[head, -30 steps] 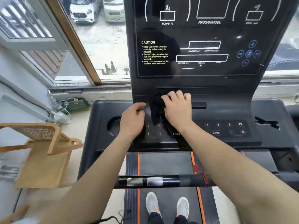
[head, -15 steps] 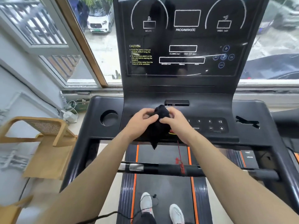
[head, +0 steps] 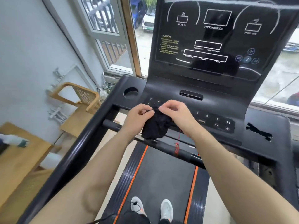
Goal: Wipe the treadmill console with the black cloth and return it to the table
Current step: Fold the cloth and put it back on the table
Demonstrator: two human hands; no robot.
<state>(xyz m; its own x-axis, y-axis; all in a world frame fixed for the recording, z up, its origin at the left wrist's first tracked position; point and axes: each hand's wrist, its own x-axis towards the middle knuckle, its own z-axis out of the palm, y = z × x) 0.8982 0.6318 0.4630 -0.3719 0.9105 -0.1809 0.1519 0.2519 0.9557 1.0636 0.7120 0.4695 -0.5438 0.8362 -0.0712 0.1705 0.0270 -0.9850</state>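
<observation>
Between both hands [head: 161, 113], black cloth [head: 156, 126]

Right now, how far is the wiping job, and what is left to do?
Wiping looks finished: the black cloth is off the console, bunched between the left hand and the right hand. In hand: gathering it. Left: carrying it to the wooden table at the left.

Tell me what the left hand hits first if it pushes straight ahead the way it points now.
Probably the right hand: the left hand points across the black cloth toward it, fingertips nearly meeting. Depth is unclear.
</observation>
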